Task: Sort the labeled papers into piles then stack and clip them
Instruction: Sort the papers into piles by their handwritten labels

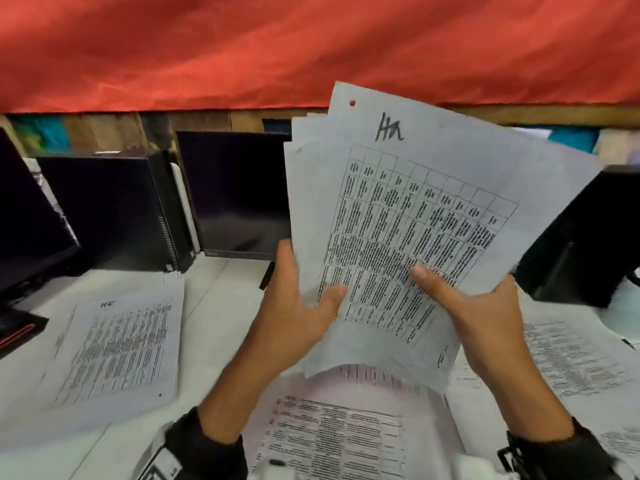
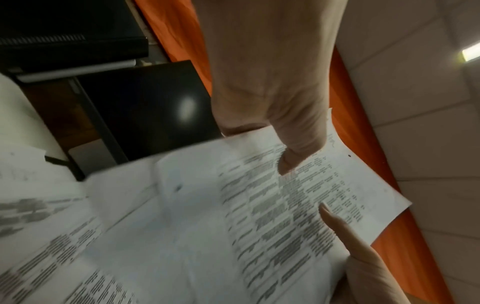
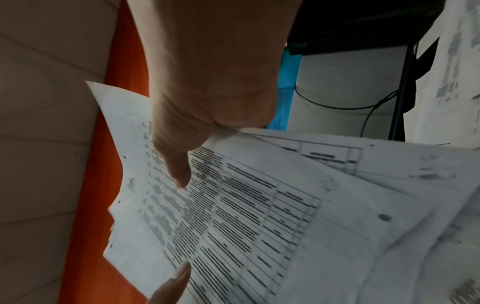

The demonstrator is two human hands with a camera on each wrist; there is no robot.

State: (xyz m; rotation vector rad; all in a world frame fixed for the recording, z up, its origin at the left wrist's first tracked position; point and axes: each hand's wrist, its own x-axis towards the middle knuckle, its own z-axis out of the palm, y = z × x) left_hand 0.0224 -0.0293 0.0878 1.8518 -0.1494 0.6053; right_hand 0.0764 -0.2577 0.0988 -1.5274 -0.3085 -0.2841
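Observation:
I hold a fanned sheaf of printed papers [image 1: 398, 216] up over the desk with both hands. The front sheet has a table, a handwritten label at its top and a red dot in the corner. My left hand [image 1: 304, 299] grips the sheaf's lower left edge, thumb on the front, fingers behind. My right hand [image 1: 464, 299] grips the lower right edge, thumb pressed on the table print. The wrist views show the same sheaf [image 2: 285, 205] [image 3: 246, 205] under each thumb. A labeled pile [image 1: 117, 348] lies on the desk at the left. Another pile [image 1: 332, 434] lies below the hands.
Black monitors and computer cases [image 1: 114, 209] stand along the back of the white desk [image 1: 221, 306], another case [image 1: 575, 237] at the right. More printed sheets [image 1: 571, 358] lie at the right. A red cloth [image 1: 311, 46] hangs behind.

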